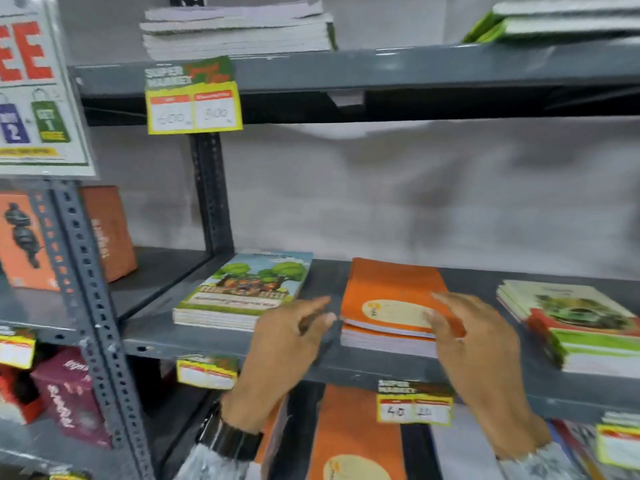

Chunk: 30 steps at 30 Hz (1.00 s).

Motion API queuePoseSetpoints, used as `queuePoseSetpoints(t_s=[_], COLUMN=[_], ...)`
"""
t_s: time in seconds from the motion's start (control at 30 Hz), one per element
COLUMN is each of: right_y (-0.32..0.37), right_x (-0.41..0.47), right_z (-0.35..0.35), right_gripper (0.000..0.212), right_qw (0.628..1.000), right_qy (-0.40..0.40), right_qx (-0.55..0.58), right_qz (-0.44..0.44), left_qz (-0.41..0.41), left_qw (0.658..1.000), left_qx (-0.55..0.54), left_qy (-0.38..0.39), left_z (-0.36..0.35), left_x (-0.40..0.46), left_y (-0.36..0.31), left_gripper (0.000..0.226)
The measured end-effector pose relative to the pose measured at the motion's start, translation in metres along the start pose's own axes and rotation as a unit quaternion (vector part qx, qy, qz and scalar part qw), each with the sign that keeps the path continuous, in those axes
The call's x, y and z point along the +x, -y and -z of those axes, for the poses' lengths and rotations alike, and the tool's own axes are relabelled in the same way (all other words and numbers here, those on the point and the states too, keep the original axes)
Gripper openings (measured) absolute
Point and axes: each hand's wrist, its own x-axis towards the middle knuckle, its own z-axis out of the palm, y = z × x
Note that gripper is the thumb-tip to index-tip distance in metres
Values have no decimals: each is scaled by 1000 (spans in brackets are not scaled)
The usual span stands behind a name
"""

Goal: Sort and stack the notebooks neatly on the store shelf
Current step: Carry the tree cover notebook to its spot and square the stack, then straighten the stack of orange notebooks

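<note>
A small stack of orange notebooks (388,289) lies on the grey middle shelf (322,365), near its front edge. My left hand (280,348) hovers just left of the stack, fingers spread and holding nothing. On the stack's right front corner rests my right hand (474,344), fingertips lying flat on the top cover and side, fingers apart. Left of this lies a stack of notebooks with a tree picture (242,292). At the right sits a mixed pile with green and red covers (581,323).
White and green notebook piles (235,29) sit on the top shelf. More orange notebooks (349,434) lie on the shelf below. Yellow price tags (414,408) hang from shelf edges. A perforated steel upright (93,306) and orange boxes (24,240) stand to the left.
</note>
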Motion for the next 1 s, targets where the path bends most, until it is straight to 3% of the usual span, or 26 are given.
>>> queuePoseSetpoints(t_s=[0.07,0.17,0.4,0.63,1.0], right_y=[-38,-58,-63,-61,-66], right_x=[7,5,-1,-2,-8], right_z=[13,16,9,5,4], right_gripper=[41,59,32,34,28], right_qw=[998,992,990,993,993], right_qy=[53,90,90,59,35], right_qx=[-26,72,106,96,103], right_qz=[-33,-50,-32,-46,-35], left_qz=[-3,19,97,151,175], left_qw=[998,990,985,973,961], left_qx=[4,-37,-117,-172,-213], left_qy=[64,132,77,21,-5], left_z=[-25,-39,-48,-52,-56], left_x=[6,9,9,10,13], left_y=[-7,-6,-1,-2,0], left_gripper=[50,48,53,38,32])
